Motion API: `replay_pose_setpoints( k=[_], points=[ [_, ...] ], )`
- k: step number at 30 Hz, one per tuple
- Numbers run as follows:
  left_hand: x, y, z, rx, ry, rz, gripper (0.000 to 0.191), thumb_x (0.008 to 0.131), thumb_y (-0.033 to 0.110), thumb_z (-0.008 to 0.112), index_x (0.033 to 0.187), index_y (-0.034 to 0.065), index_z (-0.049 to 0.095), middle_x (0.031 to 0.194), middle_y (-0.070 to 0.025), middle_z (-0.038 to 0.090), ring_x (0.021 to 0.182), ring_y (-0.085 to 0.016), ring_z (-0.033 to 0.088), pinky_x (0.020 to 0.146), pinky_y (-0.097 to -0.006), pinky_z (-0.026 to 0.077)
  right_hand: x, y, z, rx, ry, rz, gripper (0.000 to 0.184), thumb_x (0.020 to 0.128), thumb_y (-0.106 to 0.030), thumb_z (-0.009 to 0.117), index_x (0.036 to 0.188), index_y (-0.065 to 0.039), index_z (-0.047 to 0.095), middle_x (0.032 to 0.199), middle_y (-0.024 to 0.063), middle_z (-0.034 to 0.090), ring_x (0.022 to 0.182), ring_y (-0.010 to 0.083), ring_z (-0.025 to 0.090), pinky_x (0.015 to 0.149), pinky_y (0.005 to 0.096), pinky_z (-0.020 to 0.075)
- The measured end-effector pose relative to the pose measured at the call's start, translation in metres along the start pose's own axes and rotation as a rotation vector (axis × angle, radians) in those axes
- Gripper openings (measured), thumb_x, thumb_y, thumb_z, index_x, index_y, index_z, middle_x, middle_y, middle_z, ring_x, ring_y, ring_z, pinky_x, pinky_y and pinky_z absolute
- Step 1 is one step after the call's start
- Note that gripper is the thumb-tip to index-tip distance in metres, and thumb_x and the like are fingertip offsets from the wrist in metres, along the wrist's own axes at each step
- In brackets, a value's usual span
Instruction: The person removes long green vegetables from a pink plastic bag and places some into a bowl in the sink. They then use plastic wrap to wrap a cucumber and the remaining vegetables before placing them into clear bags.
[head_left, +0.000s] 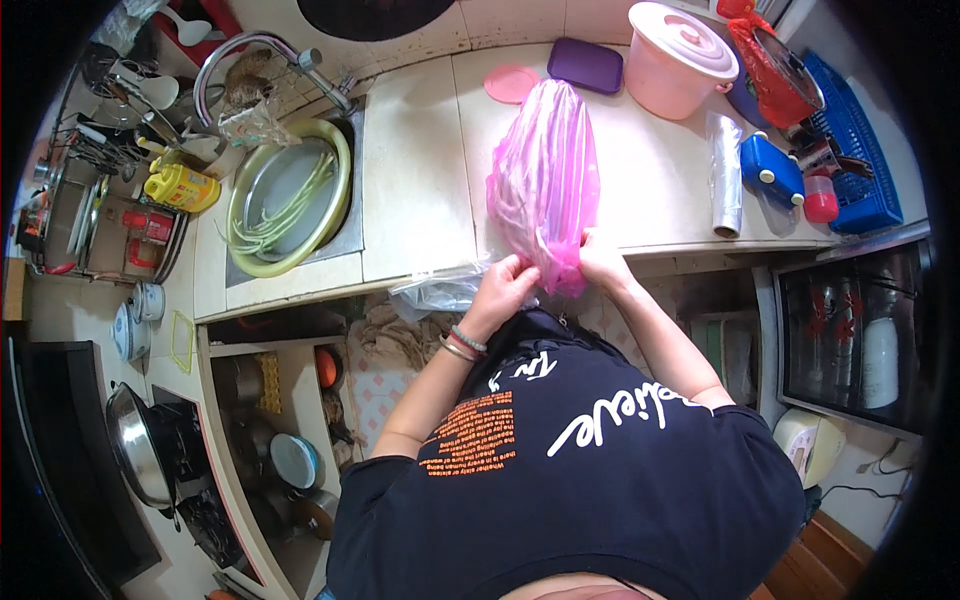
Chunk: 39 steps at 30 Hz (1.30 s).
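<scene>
A translucent pink plastic bag (546, 157) lies stretched over the tiled counter (416, 157), its near end just past the front edge. What is inside the bag I cannot tell. My left hand (511, 281) pinches the near end on one side, with bracelets on the wrist. On the other side my right hand (602, 261) grips the same end. A clear plastic bag (439, 291) hangs at the counter edge beside my left hand.
Long green beans (289, 217) lie in a basin (343, 225) in the sink. A pink lidded bucket (667, 82), purple tray (585, 66) and pink disc (511, 84) stand at the back. Rightward are a plastic film roll (724, 180) and blue container (772, 171). The faucet (225, 56) arches over the basin.
</scene>
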<state>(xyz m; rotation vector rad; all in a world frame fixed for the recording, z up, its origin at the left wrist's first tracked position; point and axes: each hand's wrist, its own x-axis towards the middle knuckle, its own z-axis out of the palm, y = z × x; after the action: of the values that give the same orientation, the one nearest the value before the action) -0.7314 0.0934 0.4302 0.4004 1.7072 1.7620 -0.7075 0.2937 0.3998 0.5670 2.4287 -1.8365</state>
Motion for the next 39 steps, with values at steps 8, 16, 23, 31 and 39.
replay_pose_setpoints(
  k=[8, 16, 23, 31, 39],
  points=[
    [0.000, 0.015, 0.003, -0.049, -0.048, 0.008, 0.017, 0.086, 0.008, 0.062, 0.098, -0.0032, 0.058, 0.092, -0.0052, 0.064, 0.083, -0.010, 0.058, 0.073, -0.0236, 0.048, -0.016, -0.035, -0.010, -0.195, -0.109, 0.017, 0.024, 0.076, -0.010, 0.053, 0.088, 0.005, 0.066, 0.074, 0.0203, 0.066, 0.066, 0.0243, 0.065, 0.059, 0.0371, 0.0499],
    [0.001, 0.010, 0.005, 0.010, 0.049, 0.057, 0.017, 0.082, 0.010, 0.066, 0.085, -0.0022, 0.055, 0.078, -0.0030, 0.061, 0.068, -0.008, 0.054, 0.060, -0.0225, 0.045, -0.022, -0.042, -0.003, 0.224, -0.209, 0.196, 0.020, 0.078, -0.010, 0.054, 0.086, 0.004, 0.066, 0.071, 0.0116, 0.063, 0.058, 0.0178, 0.060, 0.050, 0.0330, 0.0474],
    [0.001, 0.016, 0.001, 0.277, 0.162, -0.008, 0.018, 0.083, 0.008, 0.059, 0.096, -0.0041, 0.054, 0.085, -0.0039, 0.059, 0.074, -0.009, 0.054, 0.066, -0.0234, 0.046, -0.027, -0.033, -0.010, 0.560, -0.023, 0.256, 0.025, 0.087, -0.017, 0.055, 0.100, 0.003, 0.061, 0.080, 0.0096, 0.063, 0.070, 0.0162, 0.060, 0.059, 0.0288, 0.0488],
    [0.007, 0.000, -0.010, -0.020, 0.270, 0.186, 0.018, 0.085, 0.009, 0.058, 0.097, -0.0037, 0.054, 0.084, -0.0035, 0.061, 0.072, -0.011, 0.054, 0.064, -0.0254, 0.045, -0.039, -0.030, -0.089, 0.656, -0.115, 0.482, 0.017, 0.093, -0.021, 0.048, 0.082, -0.009, 0.054, 0.060, -0.0022, 0.051, 0.050, 0.0067, 0.048, 0.044, 0.0205, 0.0387],
    [-0.012, 0.039, -0.011, 0.526, 0.163, 0.108, 0.033, 0.079, 0.029, 0.069, 0.079, -0.0008, 0.057, 0.064, -0.0081, 0.056, 0.060, -0.015, 0.053, 0.055, -0.0298, 0.042, -0.027, -0.023, -0.062, 0.524, 0.071, 0.313, 0.016, 0.093, -0.027, 0.054, 0.087, -0.012, 0.051, 0.063, -0.0027, 0.049, 0.049, 0.0052, 0.043, 0.042, 0.0181, 0.0327]
  ],
)
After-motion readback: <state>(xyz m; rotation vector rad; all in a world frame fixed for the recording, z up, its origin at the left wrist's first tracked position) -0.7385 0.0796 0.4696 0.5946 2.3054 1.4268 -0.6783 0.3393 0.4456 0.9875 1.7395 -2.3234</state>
